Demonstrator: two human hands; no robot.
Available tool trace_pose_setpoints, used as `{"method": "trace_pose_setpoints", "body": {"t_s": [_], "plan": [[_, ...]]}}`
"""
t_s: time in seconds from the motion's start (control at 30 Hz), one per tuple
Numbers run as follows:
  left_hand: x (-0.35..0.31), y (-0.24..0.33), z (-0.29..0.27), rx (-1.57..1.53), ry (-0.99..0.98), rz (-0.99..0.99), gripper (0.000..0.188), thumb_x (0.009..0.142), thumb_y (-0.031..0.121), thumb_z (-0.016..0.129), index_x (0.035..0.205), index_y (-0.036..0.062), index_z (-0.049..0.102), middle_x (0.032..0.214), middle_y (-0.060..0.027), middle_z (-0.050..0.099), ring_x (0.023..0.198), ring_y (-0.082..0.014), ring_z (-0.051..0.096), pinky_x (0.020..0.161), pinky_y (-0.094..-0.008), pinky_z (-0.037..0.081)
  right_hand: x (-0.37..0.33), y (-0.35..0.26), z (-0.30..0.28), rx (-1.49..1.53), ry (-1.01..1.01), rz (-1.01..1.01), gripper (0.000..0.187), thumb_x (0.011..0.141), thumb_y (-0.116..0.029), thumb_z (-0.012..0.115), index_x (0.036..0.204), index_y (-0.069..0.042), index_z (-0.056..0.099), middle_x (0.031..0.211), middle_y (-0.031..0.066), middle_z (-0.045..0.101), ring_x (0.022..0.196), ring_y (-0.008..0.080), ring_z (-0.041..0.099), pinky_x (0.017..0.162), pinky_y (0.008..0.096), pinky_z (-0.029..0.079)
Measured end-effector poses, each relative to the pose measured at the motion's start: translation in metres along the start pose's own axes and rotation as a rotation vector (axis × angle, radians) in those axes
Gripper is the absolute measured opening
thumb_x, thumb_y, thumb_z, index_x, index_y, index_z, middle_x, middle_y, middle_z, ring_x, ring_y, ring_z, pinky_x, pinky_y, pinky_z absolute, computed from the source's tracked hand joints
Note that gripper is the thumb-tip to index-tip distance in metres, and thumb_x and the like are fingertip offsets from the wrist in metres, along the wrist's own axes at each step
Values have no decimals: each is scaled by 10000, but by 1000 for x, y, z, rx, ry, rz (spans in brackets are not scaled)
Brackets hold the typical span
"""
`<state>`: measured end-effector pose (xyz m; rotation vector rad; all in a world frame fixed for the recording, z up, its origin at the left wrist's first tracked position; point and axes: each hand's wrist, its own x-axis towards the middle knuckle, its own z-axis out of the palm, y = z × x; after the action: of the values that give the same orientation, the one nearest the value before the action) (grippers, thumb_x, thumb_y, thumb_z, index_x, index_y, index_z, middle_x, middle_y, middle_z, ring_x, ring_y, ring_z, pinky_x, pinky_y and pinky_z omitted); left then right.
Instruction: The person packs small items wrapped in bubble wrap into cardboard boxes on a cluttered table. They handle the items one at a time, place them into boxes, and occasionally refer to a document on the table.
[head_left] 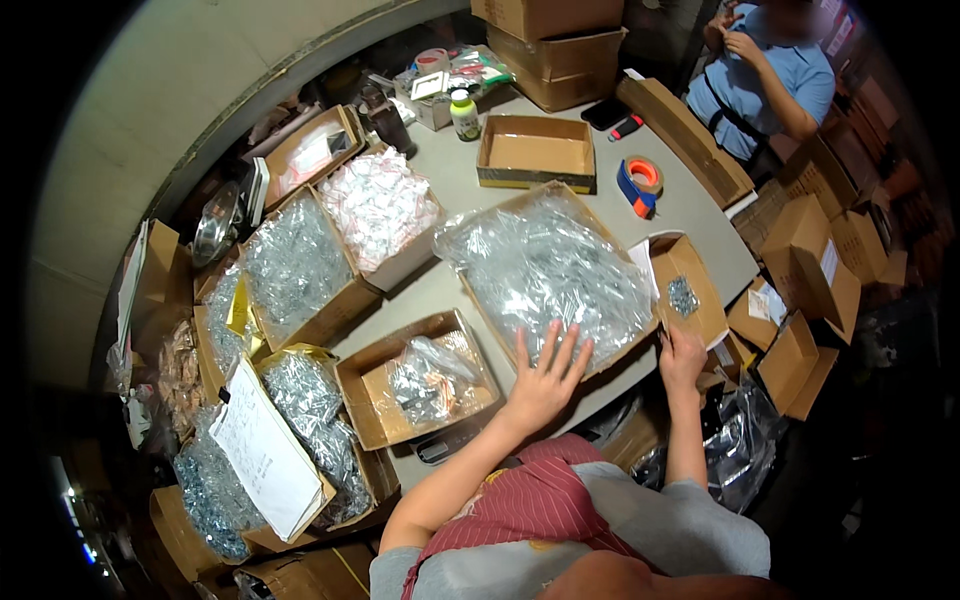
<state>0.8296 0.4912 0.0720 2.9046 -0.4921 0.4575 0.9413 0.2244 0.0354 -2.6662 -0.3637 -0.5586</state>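
Note:
My left hand (548,382) lies open, fingers spread, on the near edge of a shallow cardboard box heaped with clear plastic bags (555,270). The bags seem to hold small metal parts too blurred to name. My right hand (683,360) is closed on the near edge of a small cardboard box (712,320), its fingertips partly hidden. Inside that small box sits a little pile of grey metal pieces (683,296). Left of my left hand stands an open cardboard box (365,412) with a few clear bags (432,380) in it.
Boxes of bagged parts (300,255) and white packets (378,205) line the left, beside a clipboard with paper (268,450). Farther back are an open carton (537,140), a tape dispenser (638,188), a cutter (627,127) and a bottle (464,115). Another person (765,75) is at the far right.

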Motion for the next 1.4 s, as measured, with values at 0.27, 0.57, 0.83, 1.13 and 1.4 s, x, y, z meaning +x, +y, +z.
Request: {"method": "trace_pose_setpoints", "body": {"t_s": [0.27,0.57,0.83,1.13,1.4], "plan": [[33,-26,-3,-122,-25,53,629,839,191,621,1449,98,497,1565,-168,371,1480,-405,280,1116,-755,154,32,-9,19,76,5,50,170,805,-87,699,971,-52,703,771,145,657,738,364,622,684,450,459],[66,-55,4,-57,-114,-68,829,741,303,794,1485,186,449,1604,-96,310,1516,-389,163,1078,-829,69,58,-14,35,92,-71,134,176,849,-115,667,1011,-47,677,806,207,662,795,426,635,700,524,479],[61,-53,7,-64,-53,-111,865,749,282,787,1520,208,403,1624,-82,282,1520,-405,136,1074,-837,27,40,-61,16,-20,-245,189,187,846,-74,544,998,27,584,813,299,665,793,500,650,736,585,504],[-20,-33,-35,-98,41,-64,838,754,179,725,1513,86,383,1601,-262,222,1502,-469,140,1087,-800,95,-36,-139,23,223,-303,198,370,802,-204,633,1062,45,550,792,324,655,793,510,648,723,573,514],[-116,-56,-110,-275,218,-241,511,865,130,662,1347,12,541,1475,-260,404,1428,-478,307,1140,-660,216,-82,-234,12,158,-749,-127,947,839,-468,696,1369,235,348,1075,358,639,1044,485,628,955,501,478]]}}
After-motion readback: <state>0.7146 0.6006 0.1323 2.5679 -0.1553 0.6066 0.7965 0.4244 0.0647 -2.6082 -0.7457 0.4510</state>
